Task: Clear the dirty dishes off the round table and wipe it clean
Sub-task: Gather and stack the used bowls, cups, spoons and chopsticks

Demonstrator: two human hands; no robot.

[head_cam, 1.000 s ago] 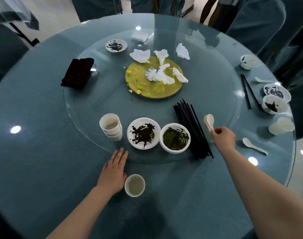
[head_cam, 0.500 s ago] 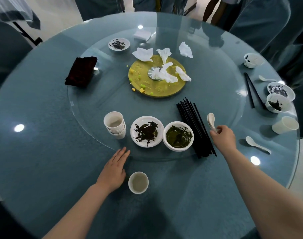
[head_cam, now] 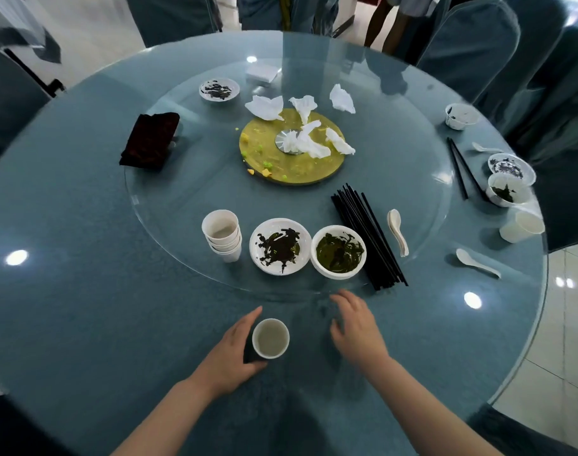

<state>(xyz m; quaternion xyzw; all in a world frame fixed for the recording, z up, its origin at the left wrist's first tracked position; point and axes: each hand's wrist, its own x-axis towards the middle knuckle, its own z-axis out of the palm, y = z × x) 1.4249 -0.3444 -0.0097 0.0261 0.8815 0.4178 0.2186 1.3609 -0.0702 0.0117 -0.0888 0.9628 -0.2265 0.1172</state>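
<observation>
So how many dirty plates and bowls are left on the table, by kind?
Plates: 3 (near plate, far plate, right plate)
Bowls: 3 (near bowl, right bowl, far bowl)
Total: 6

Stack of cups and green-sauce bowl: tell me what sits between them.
Head view: a white plate smeared with dark sauce sits between the cup stack and the bowl.

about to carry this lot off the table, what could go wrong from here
The small white cup that the left hand wraps holds cloudy liquid, so a quick lift may slosh it. The stack of white paper cups on the glass turntable could topple if it spins. The bundle of black chopsticks overhangs the turntable's edge and may roll off.
</observation>
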